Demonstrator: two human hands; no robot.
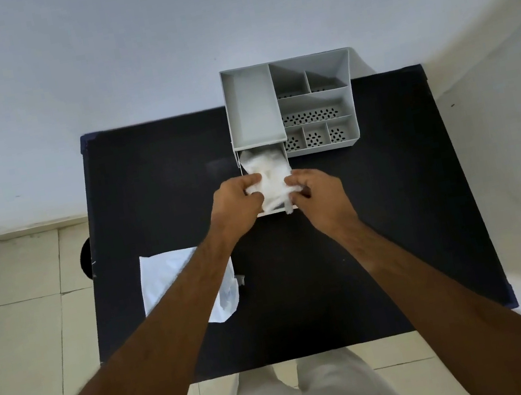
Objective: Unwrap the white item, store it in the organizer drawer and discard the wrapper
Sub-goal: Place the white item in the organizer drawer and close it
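White item point(268, 175) sits over the pulled-out drawer point(283, 155), pinched by left hand point(237, 203) and right hand point(317, 192), likely tucking it in. Organizer point(348, 91) at table point(393, 208) far edge; wrapper point(165, 280) near left edge, undiscarded.

The light is soft and even, not very bright, and the wall point(87, 53) at the top looks a bit blue and grey. The black table point(393, 208) in the middle is so dark that almost no shadows show on it, and the white item point(269, 178) glows so bright that its folds are hard to see. The edges of the frame bend outward, and the arms at the bottom look stretched and a little blurry.
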